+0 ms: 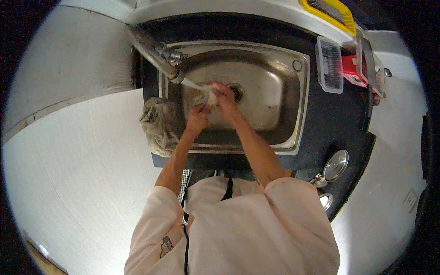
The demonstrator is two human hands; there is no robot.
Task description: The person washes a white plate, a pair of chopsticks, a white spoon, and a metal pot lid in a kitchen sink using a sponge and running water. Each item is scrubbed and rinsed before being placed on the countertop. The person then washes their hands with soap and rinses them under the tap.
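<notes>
Over the left part of a stainless steel sink, my two hands are close together. In my right hand is a small whitish object, too blurred to name. My left hand has its fingers curled against the lower side of that object. A pale, see-through patch shows just left of the fingers; whether it is water or part of the object is unclear. Water runs from the metal faucet onto the object and my fingers. Beside my right hand lies the dark drain, partly covered by it.
A crumpled grey-beige cloth hangs over the sink's left front corner. On the black counter to the right are a clear plastic container, a red box and a round lid. A yellow-edged object stands at the back right.
</notes>
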